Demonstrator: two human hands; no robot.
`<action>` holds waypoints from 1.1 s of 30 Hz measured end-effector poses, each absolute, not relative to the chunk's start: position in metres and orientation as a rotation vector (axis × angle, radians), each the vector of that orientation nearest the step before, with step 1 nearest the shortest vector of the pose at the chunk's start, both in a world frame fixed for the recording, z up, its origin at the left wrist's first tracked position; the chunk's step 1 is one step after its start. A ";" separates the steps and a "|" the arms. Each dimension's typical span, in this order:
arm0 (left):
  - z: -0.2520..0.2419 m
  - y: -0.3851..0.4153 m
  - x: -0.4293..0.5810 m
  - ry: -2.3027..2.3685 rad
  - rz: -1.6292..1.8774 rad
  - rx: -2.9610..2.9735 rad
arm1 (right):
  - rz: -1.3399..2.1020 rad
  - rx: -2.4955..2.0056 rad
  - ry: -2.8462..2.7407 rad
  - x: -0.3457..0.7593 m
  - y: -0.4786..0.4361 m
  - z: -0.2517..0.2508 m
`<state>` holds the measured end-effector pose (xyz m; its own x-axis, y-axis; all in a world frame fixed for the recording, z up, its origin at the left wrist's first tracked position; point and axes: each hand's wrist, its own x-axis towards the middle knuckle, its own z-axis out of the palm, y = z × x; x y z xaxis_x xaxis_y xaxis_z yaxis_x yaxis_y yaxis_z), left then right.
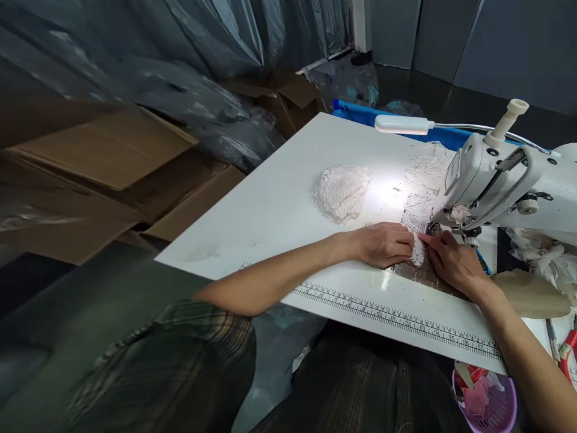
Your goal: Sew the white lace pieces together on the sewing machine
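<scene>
A small piece of white lace lies under the needle area of a white sewing machine. My left hand is closed on the lace's left side, its fingers curled. From the right, my right hand grips the lace's edge beside the presser foot, index finger pointing left; its other fingertips are partly hidden. More white lace stretches behind the needle, joining a heap farther back. A separate bundle of white lace rests on the table left of the lamp's bright spot.
The white table has a printed ruler along its front edge. A lamp hangs over it. Cardboard boxes stand left. Right are a tan pad, red-handled tool and, below, a purple basket.
</scene>
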<state>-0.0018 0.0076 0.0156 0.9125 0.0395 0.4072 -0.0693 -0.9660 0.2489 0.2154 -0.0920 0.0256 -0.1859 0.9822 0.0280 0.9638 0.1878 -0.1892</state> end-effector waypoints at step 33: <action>0.005 0.014 0.004 -0.177 0.991 2.900 | -0.022 -2.235 -2.377 0.194 -0.105 0.035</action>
<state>0.0044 0.0143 0.0046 0.7853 -0.0855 0.6132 -0.1319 -0.9908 0.0308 0.1942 -0.1049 0.0348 -0.0578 0.9952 -0.0789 0.9936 0.0651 0.0928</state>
